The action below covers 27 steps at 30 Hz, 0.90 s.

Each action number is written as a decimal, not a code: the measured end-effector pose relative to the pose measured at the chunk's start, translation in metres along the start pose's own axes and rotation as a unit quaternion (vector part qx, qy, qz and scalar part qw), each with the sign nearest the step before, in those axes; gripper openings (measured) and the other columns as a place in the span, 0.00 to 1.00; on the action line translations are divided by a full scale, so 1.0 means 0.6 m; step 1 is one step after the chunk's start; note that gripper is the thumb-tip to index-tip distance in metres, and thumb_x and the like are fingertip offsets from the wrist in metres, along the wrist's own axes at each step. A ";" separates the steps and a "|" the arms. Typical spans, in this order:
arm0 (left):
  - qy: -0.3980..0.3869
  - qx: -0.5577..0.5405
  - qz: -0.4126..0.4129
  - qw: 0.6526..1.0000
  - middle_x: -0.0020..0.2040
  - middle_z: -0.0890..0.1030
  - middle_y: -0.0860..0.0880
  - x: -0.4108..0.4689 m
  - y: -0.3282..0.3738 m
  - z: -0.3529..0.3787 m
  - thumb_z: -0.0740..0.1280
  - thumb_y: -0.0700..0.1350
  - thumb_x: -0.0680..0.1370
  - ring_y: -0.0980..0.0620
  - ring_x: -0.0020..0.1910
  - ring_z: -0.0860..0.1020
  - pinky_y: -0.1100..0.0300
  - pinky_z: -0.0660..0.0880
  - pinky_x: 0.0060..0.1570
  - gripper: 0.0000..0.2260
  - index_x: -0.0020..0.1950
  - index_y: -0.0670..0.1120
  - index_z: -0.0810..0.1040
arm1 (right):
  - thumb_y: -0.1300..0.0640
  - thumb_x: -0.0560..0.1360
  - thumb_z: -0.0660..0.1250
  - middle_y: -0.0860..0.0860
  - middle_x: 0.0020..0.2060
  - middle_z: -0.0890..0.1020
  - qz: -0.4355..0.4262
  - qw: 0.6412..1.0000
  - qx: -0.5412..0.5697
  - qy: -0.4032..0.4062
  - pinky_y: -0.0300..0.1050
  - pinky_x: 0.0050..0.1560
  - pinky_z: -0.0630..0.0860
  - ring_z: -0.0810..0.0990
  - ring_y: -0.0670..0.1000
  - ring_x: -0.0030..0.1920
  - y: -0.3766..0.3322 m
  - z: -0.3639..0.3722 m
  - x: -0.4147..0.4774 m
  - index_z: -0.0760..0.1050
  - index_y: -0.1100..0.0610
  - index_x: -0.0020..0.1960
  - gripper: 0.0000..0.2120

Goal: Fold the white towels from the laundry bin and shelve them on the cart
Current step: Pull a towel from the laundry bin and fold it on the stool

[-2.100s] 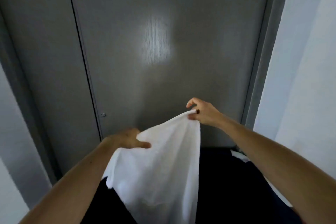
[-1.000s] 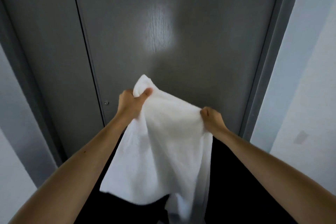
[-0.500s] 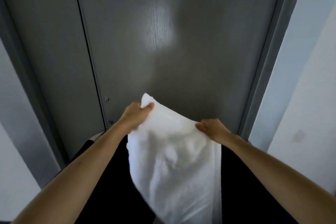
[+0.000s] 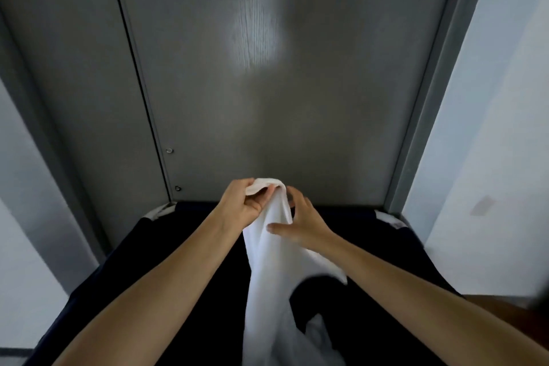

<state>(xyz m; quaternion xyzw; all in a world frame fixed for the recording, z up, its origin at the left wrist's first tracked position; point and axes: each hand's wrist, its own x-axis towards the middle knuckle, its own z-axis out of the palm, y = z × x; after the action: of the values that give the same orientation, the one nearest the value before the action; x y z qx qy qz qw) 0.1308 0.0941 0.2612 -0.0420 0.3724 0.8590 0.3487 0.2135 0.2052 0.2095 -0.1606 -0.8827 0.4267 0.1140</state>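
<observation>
Head view: a white terry-cloth towel point(image 4: 267, 276) hangs in a narrow bunch from the left hand point(image 4: 242, 206), which is raised above the far end of a dark navy fabric laundry bin point(image 4: 148, 246). The towel's top fold sticks out just over that hand and its length drops straight down between the two forearms into the bin.

The towel's lower end runs off the bottom edge. A paler heap of white cloth low in the bin may be the same towel or another; the blur there leaves it unclear. The bin's interior is almost black, so its depth and contents are hard to read.

The left hand is curled, pinching the gathered top of the towel between thumb and fingers. The right hand point(image 4: 306, 226) is just beside it, fingers spread and fairly straight, its thumb lying across the front of the cloth while the fingers reach behind. A grey wood-grain door point(image 4: 267, 98) fills the background.
</observation>
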 end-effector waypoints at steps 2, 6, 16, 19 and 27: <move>-0.017 -0.021 0.000 1.000 0.45 0.77 0.34 -0.004 0.002 0.007 0.57 0.33 0.79 0.40 0.43 0.79 0.55 0.81 0.36 0.08 0.46 0.31 0.74 | 0.51 0.68 0.72 0.50 0.62 0.70 0.030 0.998 -0.045 0.020 0.45 0.59 0.72 0.73 0.50 0.60 0.029 0.000 0.004 0.59 0.51 0.71 0.36; -0.064 -0.025 -0.004 0.998 0.42 0.80 0.35 -0.023 0.013 0.022 0.58 0.35 0.79 0.42 0.35 0.82 0.59 0.81 0.32 0.09 0.45 0.32 0.75 | 0.50 0.70 0.71 0.53 0.64 0.67 0.083 0.992 -0.089 0.019 0.45 0.61 0.70 0.71 0.55 0.63 0.071 -0.010 0.007 0.60 0.50 0.72 0.35; -0.089 -0.042 0.083 0.992 0.26 0.78 0.46 -0.042 0.053 0.035 0.54 0.38 0.78 0.53 0.23 0.78 0.68 0.73 0.22 0.14 0.36 0.38 0.74 | 0.47 0.71 0.71 0.51 0.58 0.78 0.068 0.992 -0.087 -0.055 0.44 0.58 0.72 0.75 0.53 0.60 0.074 -0.043 0.018 0.75 0.50 0.63 0.21; -0.065 -0.121 0.120 0.983 0.25 0.77 0.47 -0.021 0.070 0.009 0.53 0.39 0.78 0.55 0.23 0.77 0.69 0.72 0.22 0.13 0.38 0.39 0.73 | 0.53 0.71 0.71 0.47 0.57 0.78 0.071 0.991 -0.082 -0.073 0.40 0.58 0.71 0.75 0.50 0.60 0.097 -0.059 0.005 0.73 0.47 0.65 0.22; 0.063 -0.211 0.164 0.962 0.22 0.74 0.50 0.027 0.052 -0.102 0.53 0.38 0.78 0.58 0.20 0.73 0.70 0.69 0.23 0.13 0.35 0.42 0.70 | 0.60 0.73 0.66 0.47 0.44 0.79 0.081 0.980 -0.089 -0.161 0.40 0.46 0.73 0.78 0.47 0.46 0.126 -0.082 -0.014 0.77 0.54 0.48 0.05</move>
<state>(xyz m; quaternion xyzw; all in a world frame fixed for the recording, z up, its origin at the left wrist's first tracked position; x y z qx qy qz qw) 0.0874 0.0478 0.2307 -0.1074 0.2059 0.9590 0.1623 0.2521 0.2816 0.1791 -0.1707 -0.9079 0.3745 -0.0795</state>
